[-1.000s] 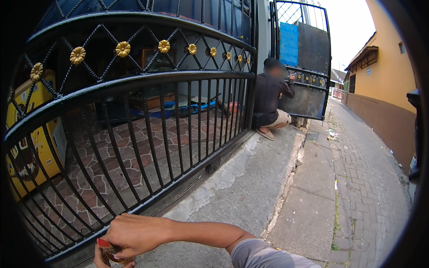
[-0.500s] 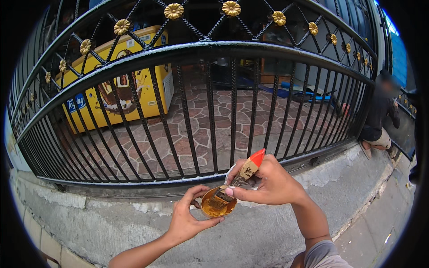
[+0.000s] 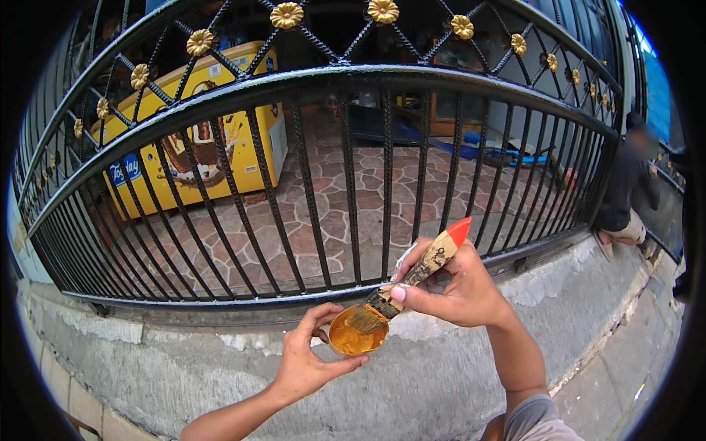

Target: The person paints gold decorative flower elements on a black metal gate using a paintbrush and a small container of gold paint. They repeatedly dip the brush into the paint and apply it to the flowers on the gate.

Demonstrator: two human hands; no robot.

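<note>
A small round cup of gold-yellow paint is held by my left hand, thumb and fingers curved around its rim. My right hand grips a paintbrush by its wooden handle, which is stained dark and ends in a red tip pointing up and right. The bristles rest at the cup's right inner edge, coated with paint. Just beyond both hands stands a black metal fence with twisted bars and gold flower ornaments along its upper lattice.
A rough concrete ledge runs below the fence. Behind the bars are a yellow chest freezer and a stone-patterned floor. At the far right, another person in dark clothing crouches by the fence.
My right hand has moved up and to the right, drawing the brush partly out of the cup, so more bristles and handle show. The left hand and cup stay nearly still.
</note>
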